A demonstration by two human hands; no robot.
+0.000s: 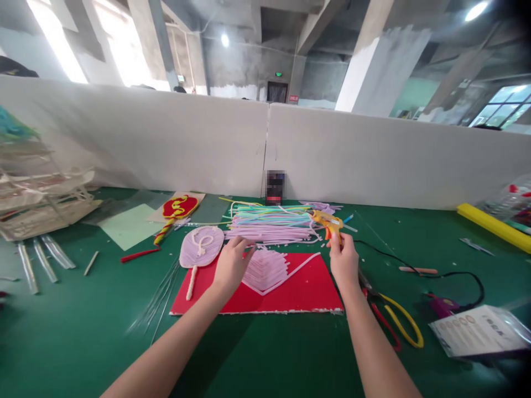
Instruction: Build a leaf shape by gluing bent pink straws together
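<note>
My right hand (344, 260) is wrapped round the handle of a yellow hot glue gun (327, 221), whose nozzle points up and left over the pipe cleaners. My left hand (233, 264) hovers by the upper left edge of a leaf-like piece of pale pink pipe cleaners (265, 270). Its thumb and fingers are bent towards each other in a pinch; anything between them is too small to make out. The pink piece lies on a red board (307, 293), one strip running out to its upper right. Beyond lies a bundle of pink and turquoise pipe cleaners (269, 224).
Left of my left hand lies a round pink fan (202, 247) with a cream handle. Further off is a red and yellow fan (180, 207). Pliers (404, 326) with red and yellow handles lie right, near a black cord (452, 273) and a white box (477, 331).
</note>
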